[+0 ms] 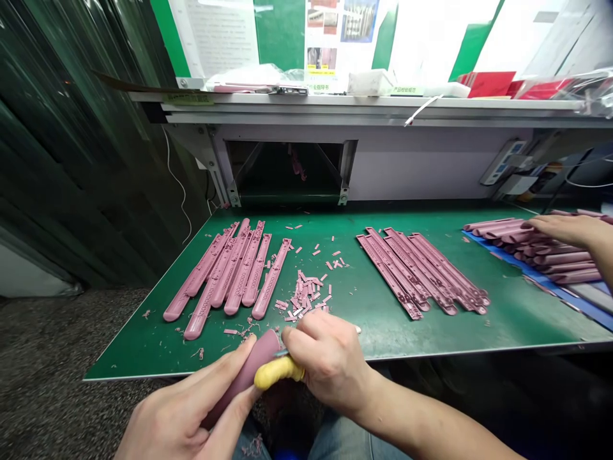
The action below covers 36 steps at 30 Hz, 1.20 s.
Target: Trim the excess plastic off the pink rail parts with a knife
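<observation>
Left grip (179, 409) cradles pink bar (242, 377), right grip (330, 358) pares.

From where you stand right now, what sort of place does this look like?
Most likely a factory finishing bench: a green workbench with rows of pink moulded strips, a pile of trimmed-off offcuts, and printed sheets posted above.

Dusky-pink moulded strips (271, 281) with rows of dotted perforations lie on a green bench (364, 332), and matching pink offcuts (304, 294) are scattered nearby. A yellow sleeve (278, 374), probably a finger cot, covers a digit of the right hand (330, 361). A blue mat (541, 284) edges the far pile. Dark green vertical stripes mark the curtain (71, 160).
</observation>
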Tool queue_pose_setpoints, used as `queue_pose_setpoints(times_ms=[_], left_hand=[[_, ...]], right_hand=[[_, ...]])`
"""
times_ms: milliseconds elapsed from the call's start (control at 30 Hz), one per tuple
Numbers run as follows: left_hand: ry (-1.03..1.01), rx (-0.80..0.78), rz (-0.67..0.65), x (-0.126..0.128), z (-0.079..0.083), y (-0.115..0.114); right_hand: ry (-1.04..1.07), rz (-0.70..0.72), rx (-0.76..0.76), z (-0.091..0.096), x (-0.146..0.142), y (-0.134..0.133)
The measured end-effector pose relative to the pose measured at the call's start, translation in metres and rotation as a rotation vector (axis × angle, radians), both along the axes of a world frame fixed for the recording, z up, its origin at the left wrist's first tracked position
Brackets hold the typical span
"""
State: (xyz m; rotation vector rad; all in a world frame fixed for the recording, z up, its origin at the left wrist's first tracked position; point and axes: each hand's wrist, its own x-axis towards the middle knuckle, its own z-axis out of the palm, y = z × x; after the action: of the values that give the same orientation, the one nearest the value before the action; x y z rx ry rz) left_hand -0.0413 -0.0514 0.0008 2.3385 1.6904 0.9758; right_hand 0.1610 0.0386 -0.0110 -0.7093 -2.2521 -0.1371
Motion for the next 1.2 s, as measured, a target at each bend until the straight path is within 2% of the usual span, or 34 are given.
queue_pose_setpoints(times_ms=[100, 233, 300, 400, 467, 533, 600, 667, 733, 800, 867, 1000, 1100, 1200], left_hand=[[-0.047, -0.053, 0.019, 0.001, -0.004, -0.001], [-0.110, -0.085, 0.072, 0.003, -0.010, 0.005], [-0.131, -0.087, 0.063, 0.004, -0.013, 0.009], [-0.189, -0.131, -0.072, 0.005, -0.021, 0.011], [-0.374, -0.250, -0.159, 0.008, -0.029, 0.009], [-0.696, -0.416, -0.089, 0.013, -0.033, 0.007], [-1.078, -0.546, 0.115, 0.021, -0.032, 0.013], [-1.426, -0.620, 0.294, 0.026, -0.025, 0.028], [-1.577, -0.589, 0.332, 0.029, -0.018, 0.048], [-1.654, -0.527, 0.324, 0.030, -0.013, 0.064], [-1.702, -0.475, 0.306, 0.032, -0.011, 0.072], [-1.740, -0.451, 0.291, 0.040, -0.011, 0.072], [-1.770, -0.470, 0.295, 0.043, -0.011, 0.071], [-1.829, -0.464, 0.272, 0.040, -0.009, 0.073]], right_hand=[[-0.006, -0.060, -0.022, -0.006, -0.002, 0.001], [0.023, 0.011, -0.082, -0.013, -0.009, -0.001], [0.151, 0.138, -0.259, -0.012, -0.013, -0.003], [0.482, 0.275, -0.649, -0.004, -0.010, 0.002], [0.716, 0.231, -0.837, 0.002, 0.000, 0.010], [0.831, 0.150, -0.911, 0.003, 0.010, 0.016], [0.730, 0.148, -0.885, -0.002, 0.014, 0.015], [0.466, 0.245, -0.782, -0.015, 0.008, 0.005], [0.203, 0.332, -0.641, -0.030, -0.006, -0.012], [0.039, 0.301, -0.510, -0.043, -0.020, -0.025], [-0.039, 0.211, -0.410, -0.050, -0.031, -0.030], [-0.101, 0.140, -0.258, -0.048, -0.034, -0.021], [-0.157, 0.165, -0.186, -0.045, -0.028, -0.019], [-0.205, 0.268, -0.126, -0.047, -0.021, -0.024]])
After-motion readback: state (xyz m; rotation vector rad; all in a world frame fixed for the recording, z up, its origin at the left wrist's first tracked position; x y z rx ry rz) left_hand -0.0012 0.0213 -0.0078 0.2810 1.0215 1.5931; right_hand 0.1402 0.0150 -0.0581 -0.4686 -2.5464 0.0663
